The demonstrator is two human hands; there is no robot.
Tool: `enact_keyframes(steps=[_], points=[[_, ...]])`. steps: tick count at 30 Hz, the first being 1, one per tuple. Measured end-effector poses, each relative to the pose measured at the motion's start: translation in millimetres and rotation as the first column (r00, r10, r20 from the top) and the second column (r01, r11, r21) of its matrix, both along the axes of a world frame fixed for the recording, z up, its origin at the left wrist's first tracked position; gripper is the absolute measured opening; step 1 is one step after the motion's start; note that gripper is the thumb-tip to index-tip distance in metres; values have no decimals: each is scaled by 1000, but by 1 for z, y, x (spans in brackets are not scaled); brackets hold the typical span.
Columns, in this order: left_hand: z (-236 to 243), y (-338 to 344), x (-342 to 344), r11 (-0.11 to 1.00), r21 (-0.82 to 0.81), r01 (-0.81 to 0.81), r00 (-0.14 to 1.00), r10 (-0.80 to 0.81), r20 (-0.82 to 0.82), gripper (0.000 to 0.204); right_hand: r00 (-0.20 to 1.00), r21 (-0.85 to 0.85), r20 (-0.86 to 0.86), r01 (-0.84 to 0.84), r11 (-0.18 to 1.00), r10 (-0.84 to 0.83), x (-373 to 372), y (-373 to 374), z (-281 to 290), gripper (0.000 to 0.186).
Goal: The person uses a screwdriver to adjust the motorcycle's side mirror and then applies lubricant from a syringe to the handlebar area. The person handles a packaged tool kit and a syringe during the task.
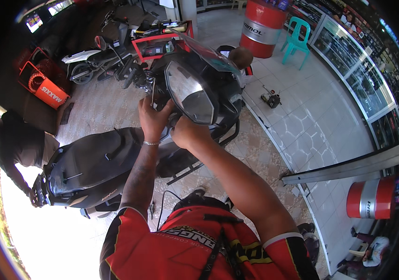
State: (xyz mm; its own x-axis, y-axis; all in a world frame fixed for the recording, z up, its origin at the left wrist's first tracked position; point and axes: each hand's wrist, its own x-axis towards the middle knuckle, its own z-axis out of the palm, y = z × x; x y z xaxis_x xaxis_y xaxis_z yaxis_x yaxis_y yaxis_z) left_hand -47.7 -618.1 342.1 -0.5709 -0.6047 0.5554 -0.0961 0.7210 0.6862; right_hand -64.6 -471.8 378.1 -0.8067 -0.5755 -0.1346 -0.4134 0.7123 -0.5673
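Observation:
A large dark scooter [92, 154] stands across the view in front of me, its handlebar end near the middle. My left hand [153, 119], with a bracelet at the wrist, is closed at the handlebar area; what lies between its fingers is hard to make out. A thin silver rod [153, 87] rises just above its fingers. Close beside it, my right hand [189, 133] is curled below the big angular mirror [190, 93]. Its fingertips and whatever they grip are hidden. A small T-shaped tool [72, 177] rests on the scooter's seat.
At the rear of the scooter a person [24, 144] has a hand on its tail. Another person's head [241, 58] shows beyond the front. Behind stand a red tool cart [138, 49], a parked motorcycle [92, 63], a red drum [260, 35] and a green chair [296, 41].

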Motion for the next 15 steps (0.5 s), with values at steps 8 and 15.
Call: enact_keyframes(steps=[8,15], points=[[-3,12,-2,986,-67,-150,987,153,46,43,999,99,44,-19,995,15,9,5,4,30],[-3,12,-8,987,-56,-147,988,149,32,46,998,41,48,39,998,-41,14,10,1,27]])
